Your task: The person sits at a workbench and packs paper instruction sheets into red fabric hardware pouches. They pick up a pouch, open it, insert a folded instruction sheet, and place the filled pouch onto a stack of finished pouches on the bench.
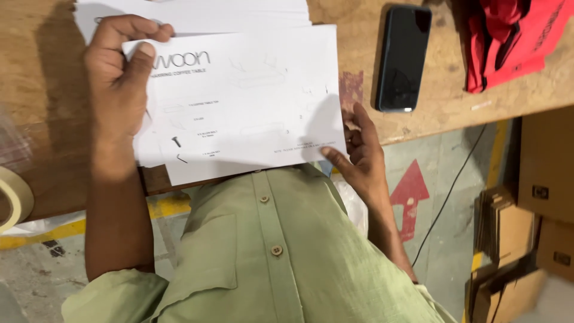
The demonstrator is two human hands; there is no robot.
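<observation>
At the centre of the frame a printed white sheet (251, 101) lies on the wooden surface (42, 90). The left hand (119, 84) pinches its upper left corner with closed fingers. The right hand (359, 155) grips its lower right edge, thumb on top; a dark phone (403, 57) lies upper right.

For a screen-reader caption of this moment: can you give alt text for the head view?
Both hands, left hand and right hand, hold a white printed sheet over a wooden table, with a dark phone nearby.

Bright light falls from above, so the white paper (239, 90) looks washed out (its print is faint). A dark shadow lies on the wooden worktop (54, 90) at its left edge. The far corners look blurry.
</observation>
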